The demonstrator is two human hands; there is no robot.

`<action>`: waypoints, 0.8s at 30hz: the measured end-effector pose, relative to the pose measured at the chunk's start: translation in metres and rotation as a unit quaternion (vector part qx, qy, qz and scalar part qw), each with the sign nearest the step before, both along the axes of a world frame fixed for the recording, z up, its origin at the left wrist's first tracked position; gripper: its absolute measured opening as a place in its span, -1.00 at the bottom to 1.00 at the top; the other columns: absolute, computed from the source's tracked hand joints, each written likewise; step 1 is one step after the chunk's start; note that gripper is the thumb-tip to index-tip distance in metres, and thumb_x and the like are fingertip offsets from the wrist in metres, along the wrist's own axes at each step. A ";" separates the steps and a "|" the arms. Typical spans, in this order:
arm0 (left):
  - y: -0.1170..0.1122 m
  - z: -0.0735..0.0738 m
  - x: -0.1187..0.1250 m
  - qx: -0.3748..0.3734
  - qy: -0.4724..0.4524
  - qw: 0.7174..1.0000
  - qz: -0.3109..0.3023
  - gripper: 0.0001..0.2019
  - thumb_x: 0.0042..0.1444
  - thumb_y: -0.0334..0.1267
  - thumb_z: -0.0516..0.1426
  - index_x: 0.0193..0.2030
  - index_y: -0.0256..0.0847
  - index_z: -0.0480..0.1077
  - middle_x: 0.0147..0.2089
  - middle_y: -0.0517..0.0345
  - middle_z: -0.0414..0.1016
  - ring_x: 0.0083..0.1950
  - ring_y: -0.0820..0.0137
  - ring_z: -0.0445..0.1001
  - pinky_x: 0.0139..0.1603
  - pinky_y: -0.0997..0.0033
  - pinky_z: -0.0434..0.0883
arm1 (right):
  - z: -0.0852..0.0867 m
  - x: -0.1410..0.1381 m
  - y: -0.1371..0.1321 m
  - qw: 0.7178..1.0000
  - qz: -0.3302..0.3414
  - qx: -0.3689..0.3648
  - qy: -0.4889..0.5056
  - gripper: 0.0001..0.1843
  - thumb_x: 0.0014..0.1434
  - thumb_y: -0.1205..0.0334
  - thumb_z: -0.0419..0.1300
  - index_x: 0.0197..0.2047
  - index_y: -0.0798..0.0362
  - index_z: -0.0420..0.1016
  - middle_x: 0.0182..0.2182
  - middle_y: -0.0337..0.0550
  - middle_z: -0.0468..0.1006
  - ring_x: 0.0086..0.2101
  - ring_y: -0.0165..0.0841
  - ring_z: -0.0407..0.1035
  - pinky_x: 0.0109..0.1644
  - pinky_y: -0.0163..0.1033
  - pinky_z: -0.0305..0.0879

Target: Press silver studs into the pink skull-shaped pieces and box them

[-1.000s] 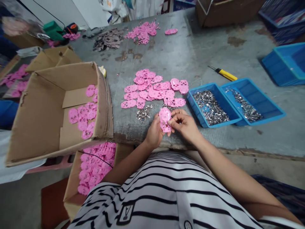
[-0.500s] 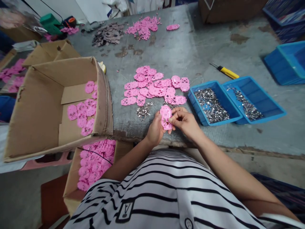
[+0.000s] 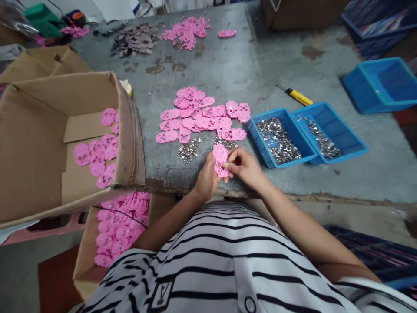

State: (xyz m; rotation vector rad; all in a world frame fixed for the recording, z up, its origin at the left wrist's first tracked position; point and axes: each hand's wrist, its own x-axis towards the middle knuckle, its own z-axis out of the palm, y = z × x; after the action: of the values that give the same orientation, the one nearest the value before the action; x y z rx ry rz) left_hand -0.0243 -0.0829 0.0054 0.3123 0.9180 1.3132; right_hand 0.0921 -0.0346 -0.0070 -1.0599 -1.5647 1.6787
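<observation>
Above the front edge of the table, my left hand grips a pink plastic casing piece by its side, with the holed end toward me. The thumb and forefinger of my right hand are pinched together at the casing's lower right part. Whatever small part may be between those fingertips is too small to make out. Just beyond my hands lie two little heaps of small metal pieces. Behind them spreads a loose pile of similar pink casings.
Blue bins of metal pieces stand at right, beside a yellow-handled screwdriver. An open cardboard box with pink casings is at left; a fuller box sits below. Grey pads and small pink parts lie at the back.
The whole view has shifted, so the scene sits a little further left. Both hands keep their hold at the pink casing, with only slight movement of the right fingers.
</observation>
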 end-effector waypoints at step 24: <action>-0.004 -0.020 -0.020 -0.029 0.053 0.998 0.019 -0.76 0.21 -0.06 -0.02 -0.19 -0.21 0.23 -0.45 0.10 0.51 -0.55 0.41 0.42 -0.62 0.51 0.19 | 0.033 0.084 0.077 0.717 -0.038 0.144 -0.681 -0.74 0.15 0.31 0.12 -0.15 0.12 0.58 -0.24 0.15 0.60 -0.26 -0.12 0.46 -0.30 -0.17 0.24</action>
State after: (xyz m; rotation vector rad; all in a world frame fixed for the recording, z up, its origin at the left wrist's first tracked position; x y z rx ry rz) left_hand -0.0448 -0.0873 -0.0142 0.3216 1.0540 1.3124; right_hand 0.1757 0.0425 0.0258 -2.3459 -2.3726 0.2885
